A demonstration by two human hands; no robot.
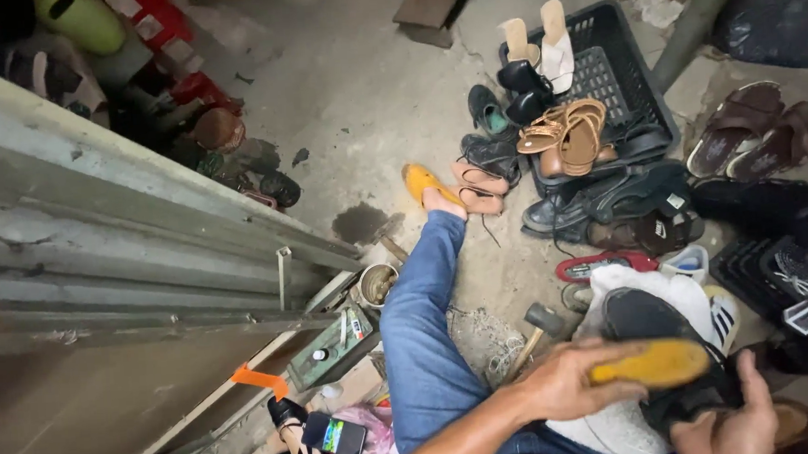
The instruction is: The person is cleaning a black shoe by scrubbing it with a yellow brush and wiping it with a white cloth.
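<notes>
Close in, at the bottom edge, the right hand is cupped under a black shoe, thumb up along its side, gripping it from below. The left hand comes across from the left with its fingers closed around a yellow brush-like tool, pressed flat against the shoe's dark upper. The shoe sits over the lap on a white cloth, right in the lower right of the view.

Just beyond, a blue-jeaned leg stretches out across the concrete floor, ending in an orange slipper. Beside the knee lies a hammer with a wooden handle, and to the left a small round tin and a green tray of small bits. A phone lies low at the bottom, near a black heeled sandal.

Farther out, a heap of footwear: a red sandal, dark shoes, pink flats. A black plastic crate holds tan strappy sandals and pale wedge heels. Off right, a pair of brown sandals. Along the left, a weathered wooden board runs diagonally.
</notes>
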